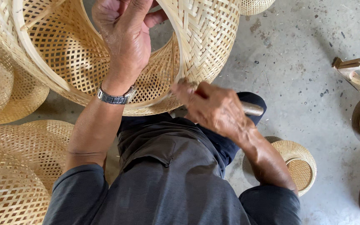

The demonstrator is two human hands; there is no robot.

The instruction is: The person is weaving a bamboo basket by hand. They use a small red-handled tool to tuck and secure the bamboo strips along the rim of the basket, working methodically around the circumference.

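Gripping woven basket (205,37), hands (126,37) work its rim

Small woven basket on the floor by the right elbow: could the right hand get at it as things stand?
Probably yes, once freed. The small basket sits in the open just beyond the forearm, nothing over it, but the right hand holds a tool handle in its grip.

no packages, labels, signs or screens

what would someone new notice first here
The big woven bamboo basket fills the top left, tipped so its open mouth faces the camera, with the left hand gripping inside it. At centre the right hand presses a wooden-handled tool to its rim. More woven baskets pile at the left.
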